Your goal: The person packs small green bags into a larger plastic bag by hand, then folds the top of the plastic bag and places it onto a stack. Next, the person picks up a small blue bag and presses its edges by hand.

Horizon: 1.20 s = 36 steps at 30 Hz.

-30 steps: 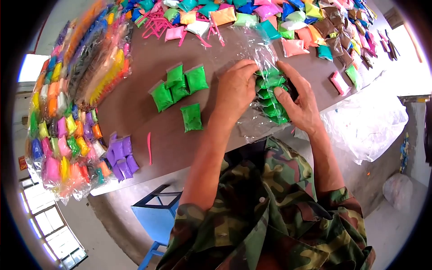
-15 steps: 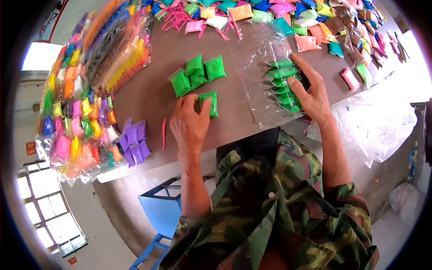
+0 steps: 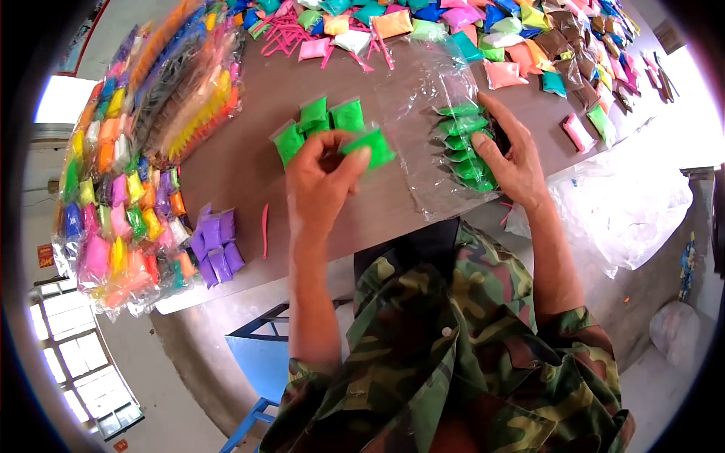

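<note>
My left hand (image 3: 325,177) pinches a small green packet (image 3: 370,149) between thumb and fingers, raised over the table. Just behind it lie several more green packets (image 3: 313,115), partly hidden by the hand. To the right, a clear plastic bag (image 3: 423,162) lies flat with a row of overlapping green packets (image 3: 463,145) inside. My right hand (image 3: 513,158) is curled round the right side of this row, thumb on the packets and index finger along the far end. Its other fingertips are hidden.
Purple packets (image 3: 219,240) and a thin pink strip (image 3: 265,230) lie at left. Beyond them are filled multicolour bags (image 3: 121,211). Loose coloured packets (image 3: 521,45) and pink strips (image 3: 291,32) cover the table's back. White plastic (image 3: 604,204) hangs off the right edge. A blue stool (image 3: 257,359) stands below.
My left hand has picked the nearest green packet off the table and lifted it up and to the right. The right hand stays at the row of packets. The view has shifted slightly.
</note>
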Each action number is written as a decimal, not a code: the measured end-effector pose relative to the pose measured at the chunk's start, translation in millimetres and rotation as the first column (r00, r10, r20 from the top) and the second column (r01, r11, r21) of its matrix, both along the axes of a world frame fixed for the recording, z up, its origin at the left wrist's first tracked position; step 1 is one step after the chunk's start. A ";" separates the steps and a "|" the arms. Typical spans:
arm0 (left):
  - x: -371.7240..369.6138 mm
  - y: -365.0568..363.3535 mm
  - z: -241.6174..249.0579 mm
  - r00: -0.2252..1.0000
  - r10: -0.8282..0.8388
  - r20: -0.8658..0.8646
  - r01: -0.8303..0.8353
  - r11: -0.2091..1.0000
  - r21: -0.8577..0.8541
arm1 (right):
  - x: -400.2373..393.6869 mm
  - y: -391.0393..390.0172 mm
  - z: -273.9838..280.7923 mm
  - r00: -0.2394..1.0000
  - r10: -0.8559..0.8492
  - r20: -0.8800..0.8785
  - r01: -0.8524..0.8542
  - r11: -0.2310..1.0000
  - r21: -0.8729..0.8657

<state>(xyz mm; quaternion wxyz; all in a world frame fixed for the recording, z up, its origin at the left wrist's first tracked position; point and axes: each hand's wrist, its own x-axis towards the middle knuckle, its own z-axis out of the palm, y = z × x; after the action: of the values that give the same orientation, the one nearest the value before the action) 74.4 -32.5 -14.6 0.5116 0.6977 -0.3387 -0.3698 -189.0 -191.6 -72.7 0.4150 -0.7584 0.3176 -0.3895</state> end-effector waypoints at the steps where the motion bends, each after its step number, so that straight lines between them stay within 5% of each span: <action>1: -4.1 -16.6 -3.3 1.000 0.013 -0.013 -0.014 0.997 -0.075 | 0.0 -0.2 -0.9 1.000 -0.001 -0.002 0.001 1.000 0.000; 5: -14.4 -77.4 -30.5 0.998 -0.058 0.030 0.063 0.975 -0.212 | -0.2 -1.4 0.5 1.000 -0.001 -0.008 0.001 0.999 -0.032; 12: -27.4 -118.6 -53.9 0.966 -0.215 -0.141 0.189 0.966 -0.175 | -0.8 -2.3 2.9 0.999 0.015 -0.028 -0.016 0.999 -0.037; 20: -21.9 -121.3 -52.4 0.872 -0.248 0.423 0.329 0.936 -0.128 | -0.1 -4.5 1.7 0.998 0.003 -0.058 -0.001 0.999 0.037; 28: -38.6 -126.2 -54.6 0.840 -0.191 0.508 0.347 0.909 -0.233 | -1.3 -4.2 4.8 0.987 -0.005 -0.163 0.011 0.999 0.035; 34: -36.0 -129.9 -57.4 0.797 -0.197 0.572 0.385 0.895 -0.227 | 4.7 -7.4 -0.6 1.000 -0.005 -0.031 0.008 0.997 0.073; 36: -38.4 -126.4 -56.0 0.787 -0.199 0.584 0.387 0.897 -0.215 | 3.4 -5.7 0.3 0.988 -0.049 -0.144 0.053 0.998 0.027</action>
<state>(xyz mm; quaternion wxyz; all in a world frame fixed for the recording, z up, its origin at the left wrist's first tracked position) 35.9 -158.9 -70.6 0.4353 0.6183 -0.6320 -0.1696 -185.6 -197.4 -72.4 0.3927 -0.7695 0.3718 -0.3397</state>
